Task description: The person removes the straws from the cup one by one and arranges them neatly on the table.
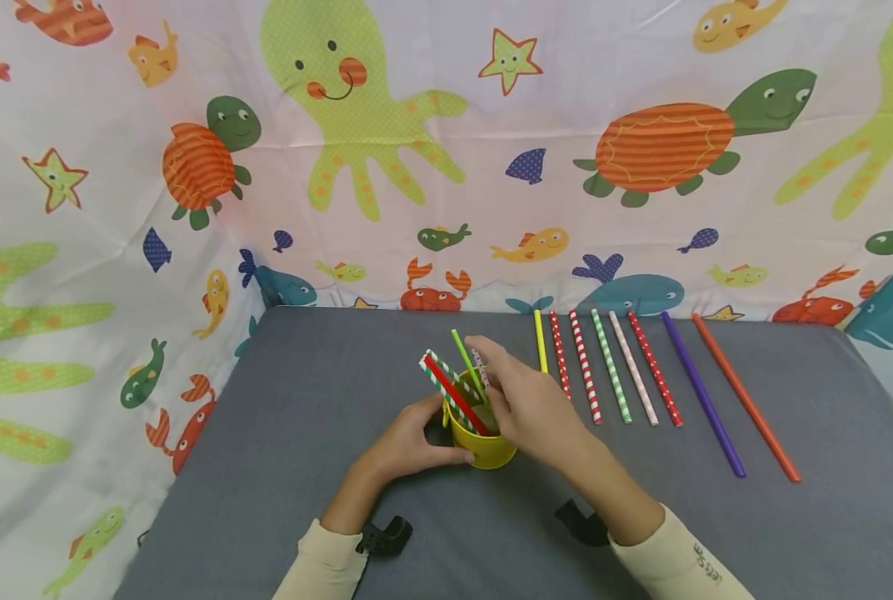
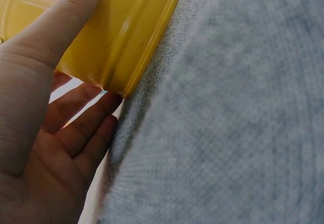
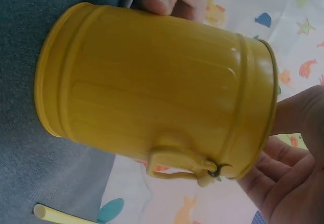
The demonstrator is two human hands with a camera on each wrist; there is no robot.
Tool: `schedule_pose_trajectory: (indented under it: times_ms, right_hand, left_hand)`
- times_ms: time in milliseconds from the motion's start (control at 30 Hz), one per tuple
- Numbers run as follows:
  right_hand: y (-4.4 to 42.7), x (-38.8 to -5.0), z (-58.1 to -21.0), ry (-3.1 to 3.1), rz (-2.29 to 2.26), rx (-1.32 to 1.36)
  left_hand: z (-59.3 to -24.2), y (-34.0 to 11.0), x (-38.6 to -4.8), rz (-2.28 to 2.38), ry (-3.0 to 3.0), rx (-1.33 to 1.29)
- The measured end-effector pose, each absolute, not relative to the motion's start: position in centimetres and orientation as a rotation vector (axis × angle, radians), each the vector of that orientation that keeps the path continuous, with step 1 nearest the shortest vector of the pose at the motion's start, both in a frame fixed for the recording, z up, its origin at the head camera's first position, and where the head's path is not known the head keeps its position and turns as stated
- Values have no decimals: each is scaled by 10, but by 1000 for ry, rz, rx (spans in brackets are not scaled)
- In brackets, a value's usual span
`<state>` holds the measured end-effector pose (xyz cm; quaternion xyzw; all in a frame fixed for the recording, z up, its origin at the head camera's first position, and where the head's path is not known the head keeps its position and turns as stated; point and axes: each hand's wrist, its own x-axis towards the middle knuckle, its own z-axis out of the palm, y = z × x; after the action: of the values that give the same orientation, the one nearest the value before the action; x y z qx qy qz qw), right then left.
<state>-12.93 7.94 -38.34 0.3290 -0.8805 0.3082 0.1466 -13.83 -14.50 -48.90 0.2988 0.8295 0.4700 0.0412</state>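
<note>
A small yellow metal bucket (image 1: 491, 452) stands upright on the grey table, with several straws leaning out of its mouth. Among them are a red straw (image 1: 456, 393), a bright green straw (image 1: 467, 358) and green-and-white striped straws. My left hand (image 1: 409, 442) grips the bucket's left side; its thumb (image 2: 61, 24) lies along the wall, fingers round the far side. At the bucket's rim, my right hand (image 1: 536, 408) pinches a pale, dark-patterned straw (image 1: 480, 363), whose lower part is hidden. The right wrist view shows the bucket's handle loop (image 3: 174, 165) and my right fingers at its mouth.
Right of the bucket, a spaced row of straws lies on the grey cloth (image 1: 266, 467), from a yellow straw (image 1: 540, 342) to a purple straw (image 1: 705, 396) and an orange straw (image 1: 746, 398). A sea-animal curtain (image 1: 386, 242) hangs behind and at the left.
</note>
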Motion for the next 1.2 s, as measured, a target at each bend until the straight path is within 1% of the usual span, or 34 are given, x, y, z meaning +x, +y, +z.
schedule_pose_trajectory:
  times_ms: [267,567,867,1000,1200]
  right_hand:
    - [93,-127,-363,-2293,1103,888]
    - [117,-118,-332,-1904,1532,766]
    - [148,-121,-322,-1559,1882,729]
    - [165,-124,-326,-1644,1851,739]
    - [184,-122,-342,-2186,1578,646]
  left_hand:
    - [-489,-145,-137,1428,2560,870]
    - [-489,-146,-137,1430,2543,861]
    - [-491,-147,-138,1422,2548,849]
    - [-491,-147,-138,1434,2542,860]
    - [-490,-146,-138,1438,2537,871]
